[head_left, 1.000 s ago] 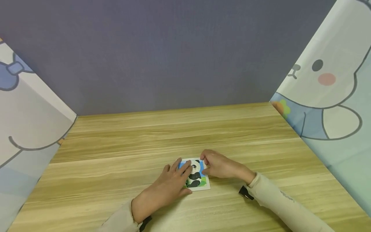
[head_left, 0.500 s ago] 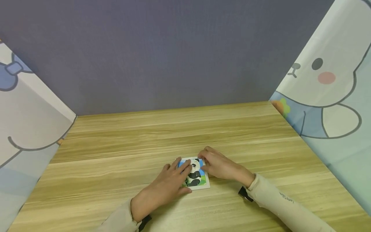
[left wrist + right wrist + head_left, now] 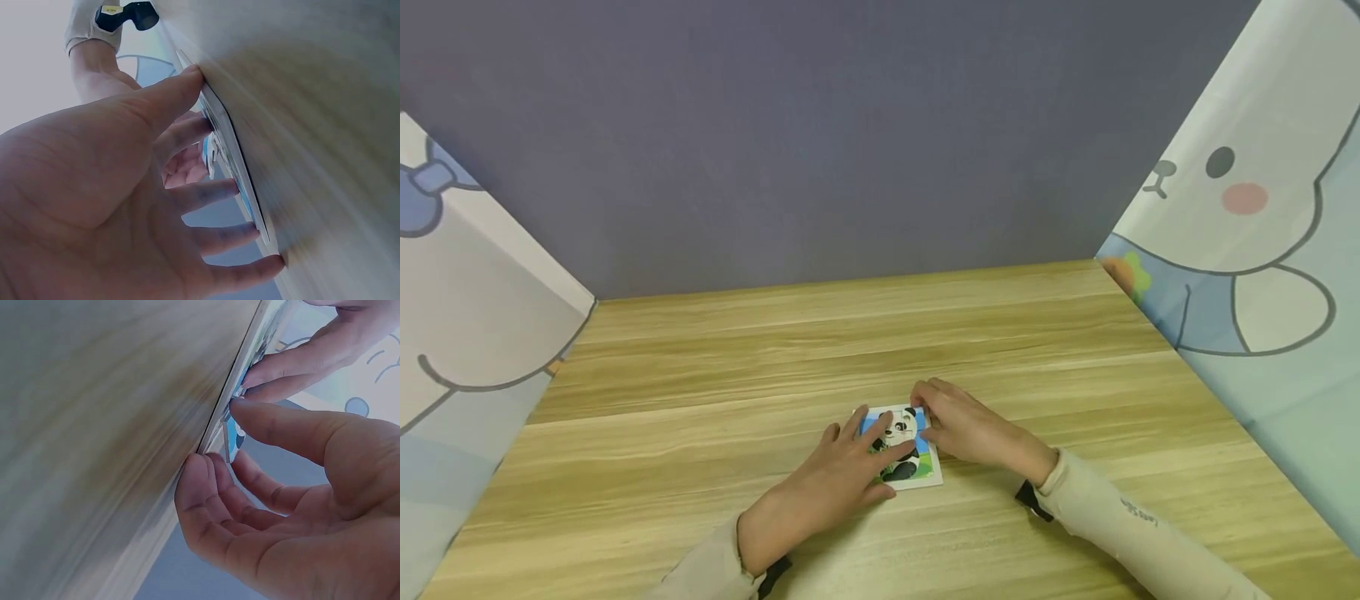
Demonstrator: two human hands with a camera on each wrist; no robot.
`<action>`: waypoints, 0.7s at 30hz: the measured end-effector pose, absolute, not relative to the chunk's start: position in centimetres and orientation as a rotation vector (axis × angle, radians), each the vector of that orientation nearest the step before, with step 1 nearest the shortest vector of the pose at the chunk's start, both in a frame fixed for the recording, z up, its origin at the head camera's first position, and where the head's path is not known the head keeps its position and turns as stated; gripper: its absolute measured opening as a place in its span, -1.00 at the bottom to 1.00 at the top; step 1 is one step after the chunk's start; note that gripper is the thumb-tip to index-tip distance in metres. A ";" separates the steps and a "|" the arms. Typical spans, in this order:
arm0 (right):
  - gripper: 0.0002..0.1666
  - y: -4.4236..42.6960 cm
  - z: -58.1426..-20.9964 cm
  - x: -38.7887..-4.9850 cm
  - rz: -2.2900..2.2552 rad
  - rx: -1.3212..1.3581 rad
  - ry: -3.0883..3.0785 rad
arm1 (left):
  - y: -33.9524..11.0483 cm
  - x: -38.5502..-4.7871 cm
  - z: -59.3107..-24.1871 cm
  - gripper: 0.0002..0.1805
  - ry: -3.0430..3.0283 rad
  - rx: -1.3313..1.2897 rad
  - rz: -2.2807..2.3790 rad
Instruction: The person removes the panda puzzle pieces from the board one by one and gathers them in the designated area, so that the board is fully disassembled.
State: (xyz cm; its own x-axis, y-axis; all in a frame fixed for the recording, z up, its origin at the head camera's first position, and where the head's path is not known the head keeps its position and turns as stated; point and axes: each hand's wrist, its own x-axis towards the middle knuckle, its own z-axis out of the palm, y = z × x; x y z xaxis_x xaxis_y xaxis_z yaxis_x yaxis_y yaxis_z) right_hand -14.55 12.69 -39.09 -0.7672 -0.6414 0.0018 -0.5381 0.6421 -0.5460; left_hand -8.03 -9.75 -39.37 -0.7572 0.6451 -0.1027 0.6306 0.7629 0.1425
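Note:
A square panda puzzle [image 3: 901, 472] with a white frame lies flat on the wooden table. My left hand [image 3: 827, 483] is spread over its left part, fingertips on the pieces and thumb at the near edge; the left wrist view shows these fingers [image 3: 215, 195] extended against the board. At the upper right corner my right hand [image 3: 977, 427] has its fingers curled and pinches a blue-and-white piece. In the right wrist view that piece [image 3: 231, 439] is tilted up from the board, between the thumb and fingers of my right hand [image 3: 300, 481]. The left fingers partly cover the picture.
The wooden table [image 3: 737, 350] extends around the puzzle. Behind it stands a plain grey panel [image 3: 850, 150]. Cartoon-printed panels flank the table on the left [image 3: 482, 283] and right [image 3: 1262, 275]. A black device [image 3: 1033, 502] is strapped at the right wrist.
A left finger has spread rightward and lower across the panda. My right hand has shifted slightly up and left at the puzzle's corner. The head view has moved a little.

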 end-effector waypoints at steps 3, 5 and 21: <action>-0.75 13.0 -39.2 -15.2 -0.893 -0.973 2.608 | -9.8 -8.0 -39.3 -0.35 2.808 1.021 0.168; -0.80 13.2 -39.3 -15.7 -0.990 -0.947 2.543 | -9.8 -8.0 -39.3 -0.36 2.803 1.013 0.185; -0.82 13.6 -39.9 -16.6 -1.196 -0.821 2.381 | -10.0 -8.0 -39.4 -0.33 2.782 0.982 0.243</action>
